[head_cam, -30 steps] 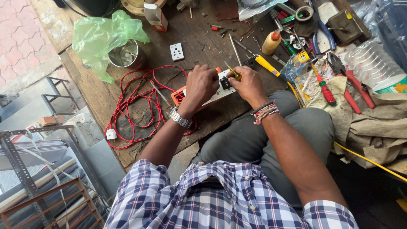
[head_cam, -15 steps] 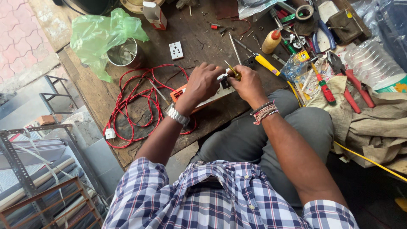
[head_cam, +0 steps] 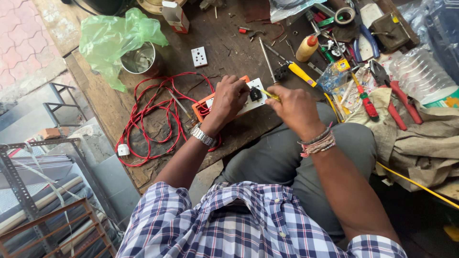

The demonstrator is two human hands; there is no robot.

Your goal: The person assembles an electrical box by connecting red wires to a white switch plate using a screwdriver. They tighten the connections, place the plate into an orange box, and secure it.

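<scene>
Head: switchboard (head_cam: 248,95) near workbench (head_cam: 110,119) edge

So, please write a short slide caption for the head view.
Left hand steadies an orange-and-white switch box; right hand works on it with a yellow screwdriver.

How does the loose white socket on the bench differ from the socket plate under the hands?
The loose white socket lies alone and untouched on the workbench; the socket plate sits on an orange box, held by the left hand. The loose one is smaller and squarish; the plate is longer. The right hand holds a yellow-handled tool at the plate. Both are white.
</scene>
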